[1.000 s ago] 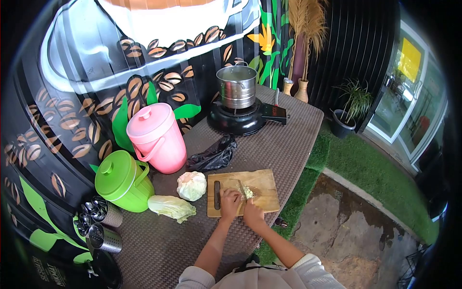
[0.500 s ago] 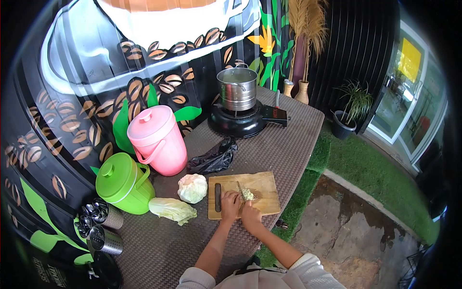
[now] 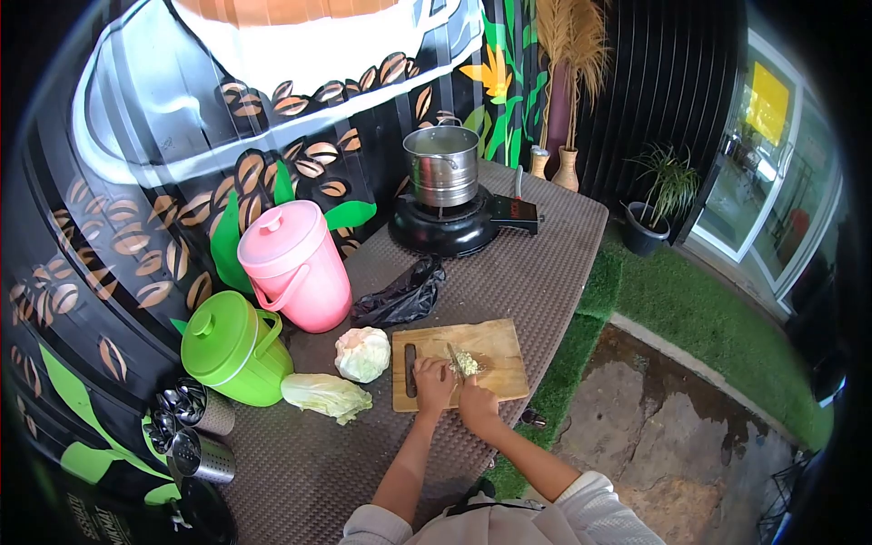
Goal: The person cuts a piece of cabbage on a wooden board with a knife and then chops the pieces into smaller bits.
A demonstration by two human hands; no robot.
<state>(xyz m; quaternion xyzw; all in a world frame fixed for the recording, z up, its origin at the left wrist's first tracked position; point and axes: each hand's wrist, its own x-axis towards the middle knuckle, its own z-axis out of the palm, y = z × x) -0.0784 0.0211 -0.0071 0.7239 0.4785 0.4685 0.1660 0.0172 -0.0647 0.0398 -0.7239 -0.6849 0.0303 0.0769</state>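
My right hand point(image 3: 478, 405) is wrapped round the handle of a knife point(image 3: 455, 357), mostly hidden by the fingers. The narrow blade points away from me over a wooden cutting board point(image 3: 504, 341). Close on the blade's left, my left hand point(image 3: 433, 381) has its fingers curled down on the board; what they hold, if anything, is hidden. A small heap of finely chopped pale pieces point(image 3: 469, 364) lies against the blade's right side. Left of the board sit a round, pale cabbage point(image 3: 363, 354) and a longer leafy cabbage point(image 3: 325, 397).
Behind the board lies a black plastic bag point(image 3: 401, 295). A steel pot point(image 3: 442, 170) stands on a black portable stove point(image 3: 442, 232). A pink lidded bucket point(image 3: 313, 282), a green one point(image 3: 245, 354) and metal utensil holders point(image 3: 204, 457) line the table's left side.
The view has shifted slightly. Both hands stay at the board, with the blade and fingers moved only a little. The chopped heap and the cabbages look unchanged.
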